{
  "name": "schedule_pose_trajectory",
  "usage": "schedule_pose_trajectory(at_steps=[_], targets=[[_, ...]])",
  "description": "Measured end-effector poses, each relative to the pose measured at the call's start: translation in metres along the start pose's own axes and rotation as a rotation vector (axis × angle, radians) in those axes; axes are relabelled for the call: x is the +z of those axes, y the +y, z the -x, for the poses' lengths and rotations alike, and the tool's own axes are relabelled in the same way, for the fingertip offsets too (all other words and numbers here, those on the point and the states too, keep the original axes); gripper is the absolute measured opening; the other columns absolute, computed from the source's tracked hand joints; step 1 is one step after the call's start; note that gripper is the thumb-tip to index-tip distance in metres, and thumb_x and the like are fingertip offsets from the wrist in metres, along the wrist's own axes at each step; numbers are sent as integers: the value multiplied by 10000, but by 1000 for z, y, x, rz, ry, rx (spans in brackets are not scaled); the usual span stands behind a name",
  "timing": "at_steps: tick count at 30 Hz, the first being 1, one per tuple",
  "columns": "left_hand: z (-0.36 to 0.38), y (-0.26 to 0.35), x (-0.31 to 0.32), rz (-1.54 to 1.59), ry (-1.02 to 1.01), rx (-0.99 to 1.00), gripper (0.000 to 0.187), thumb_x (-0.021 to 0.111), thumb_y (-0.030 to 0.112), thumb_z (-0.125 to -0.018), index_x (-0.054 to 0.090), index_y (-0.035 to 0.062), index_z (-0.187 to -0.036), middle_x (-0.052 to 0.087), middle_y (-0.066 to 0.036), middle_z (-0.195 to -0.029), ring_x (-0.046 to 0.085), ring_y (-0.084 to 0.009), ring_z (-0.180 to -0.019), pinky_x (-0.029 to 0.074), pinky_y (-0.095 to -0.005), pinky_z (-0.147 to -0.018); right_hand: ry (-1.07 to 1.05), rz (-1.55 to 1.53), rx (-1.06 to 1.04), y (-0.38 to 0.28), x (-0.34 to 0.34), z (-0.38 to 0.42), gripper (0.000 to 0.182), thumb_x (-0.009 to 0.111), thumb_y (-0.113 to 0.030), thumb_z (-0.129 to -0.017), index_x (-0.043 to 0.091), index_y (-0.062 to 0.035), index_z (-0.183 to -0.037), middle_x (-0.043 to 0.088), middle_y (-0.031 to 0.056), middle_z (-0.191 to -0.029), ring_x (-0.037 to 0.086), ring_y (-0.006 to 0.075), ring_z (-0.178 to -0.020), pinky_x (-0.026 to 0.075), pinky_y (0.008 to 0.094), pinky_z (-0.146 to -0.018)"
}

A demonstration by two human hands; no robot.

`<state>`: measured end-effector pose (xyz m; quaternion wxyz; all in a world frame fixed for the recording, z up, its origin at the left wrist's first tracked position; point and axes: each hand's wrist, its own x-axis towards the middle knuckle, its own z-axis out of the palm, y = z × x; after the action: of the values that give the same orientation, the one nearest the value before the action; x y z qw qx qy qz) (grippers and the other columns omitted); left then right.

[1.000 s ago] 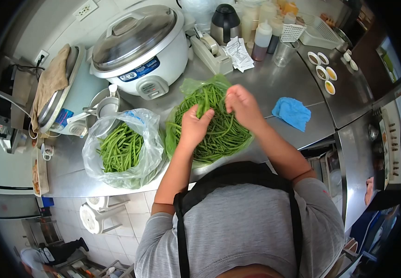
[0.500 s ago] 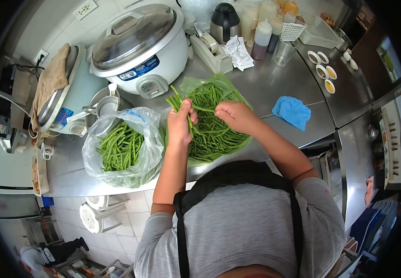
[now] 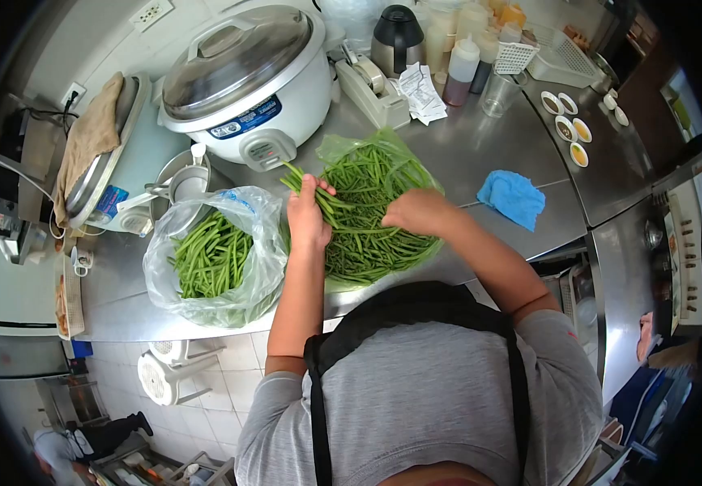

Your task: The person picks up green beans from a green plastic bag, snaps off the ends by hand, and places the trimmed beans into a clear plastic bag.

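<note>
My left hand [image 3: 307,217] is closed around a small bunch of green beans [image 3: 300,181], their ends sticking out toward the rice cooker. My right hand [image 3: 416,212] rests curled on the pile of green beans [image 3: 375,235] lying in the green plastic bag [image 3: 343,150] on the steel counter; its fingers seem to pinch a few beans. To the left stands a clear plastic bag [image 3: 241,279] holding more green beans [image 3: 209,257].
A large white rice cooker [image 3: 245,85] and a second cooker [image 3: 128,162] draped with a brown cloth stand behind. A blue cloth [image 3: 511,197], tape dispenser [image 3: 371,85], thermos jug [image 3: 394,36], squeeze bottles [image 3: 459,71], plastic cup [image 3: 497,93] and small sauce dishes [image 3: 569,130] sit to the right.
My left hand has lifted a bunch of beans out of the pile and shifted it left toward the clear bag. My right hand dropped lower onto the pile.
</note>
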<state>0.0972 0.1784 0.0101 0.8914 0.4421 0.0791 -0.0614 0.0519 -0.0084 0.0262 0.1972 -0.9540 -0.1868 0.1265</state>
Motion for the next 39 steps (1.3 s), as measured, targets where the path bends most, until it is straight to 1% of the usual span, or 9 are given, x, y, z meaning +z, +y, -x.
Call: schedule_pose_trajectory(at_steps=[6, 10, 13, 17, 21, 28, 34, 37, 39], targets=[[4, -3, 5, 17, -57, -28, 80, 464, 115, -844, 416, 54, -822, 480, -56, -684, 539, -168, -620, 450, -266, -519, 267, 111, 99, 24, 36, -17, 163, 556, -246, -726, 575, -87, -761, 570, 78, -783, 562, 266, -734, 442, 391, -623], [-1, -13, -6, -441, -203, 41, 67, 534, 73, -785, 481, 32, -792, 509, -35, -622, 515, -127, -576, 443, -242, -533, 322, 113, 86, 26, 44, -22, 121, 560, -198, -716, 566, -83, -756, 558, 82, -779, 559, 267, -723, 441, 382, -623], [2, -25, -4, -941, -273, 369, 136, 570, 80, -751, 536, 3, -857, 572, -67, -692, 541, -155, -599, 449, -277, -577, 454, 123, -11, 21, 31, -17, 91, 561, -166, -710, 554, -79, -738, 556, 78, -773, 553, 265, -701, 436, 376, -607], [5, -25, -1, -1193, -367, 228, 209, 592, 97, -726, 556, -5, -905, 599, -118, -753, 560, -169, -667, 437, -283, -642, 607, -61, -137, 5, 10, -10, 88, 571, -146, -709, 536, -67, -720, 551, 79, -737, 542, 263, -661, 423, 368, -579], [14, -23, 12, -930, -426, 230, 148, 556, 52, -759, 569, 10, -900, 568, 7, -703, 482, -79, -596, 407, -225, -572, 672, -475, -122, -3, 10, -10, 77, 556, -123, -740, 530, -51, -731, 543, 63, -696, 527, 201, -610, 413, 314, -561], [22, -13, 20, -761, -428, 32, 65, 559, 70, -775, 567, 36, -830, 497, 32, -610, 398, -34, -483, 331, -193, -437, 697, -1282, -95, -12, 5, -11, 118, 518, -126, -807, 531, -19, -760, 504, -6, -660, 461, 65, -606, 403, 232, -559], [11, -1, 4, -424, -299, -88, 117, 522, 127, -809, 515, 21, -859, 470, -9, -593, 408, -92, -453, 339, -217, -420, 512, -767, 59, -4, -6, 0, 120, 510, -117, -787, 547, -19, -847, 539, 53, -724, 512, 127, -645, 424, 246, -619], [8, 10, -2, -220, -301, -141, 132, 523, 129, -809, 502, 21, -882, 476, -23, -629, 419, -105, -476, 346, -229, -431, 515, -485, -46, 1, 13, -4, 167, 508, -107, -765, 561, -17, -895, 560, 100, -765, 547, 195, -705, 434, 284, -663], [11, 13, -2, -186, -307, -158, 135, 521, 132, -810, 498, 24, -888, 479, -28, -643, 425, -109, -493, 350, -235, -439, 466, -567, -51, -1, 17, -7, 204, 502, -116, -753, 567, -15, -919, 569, 127, -791, 553, 242, -750, 436, 313, -691]])
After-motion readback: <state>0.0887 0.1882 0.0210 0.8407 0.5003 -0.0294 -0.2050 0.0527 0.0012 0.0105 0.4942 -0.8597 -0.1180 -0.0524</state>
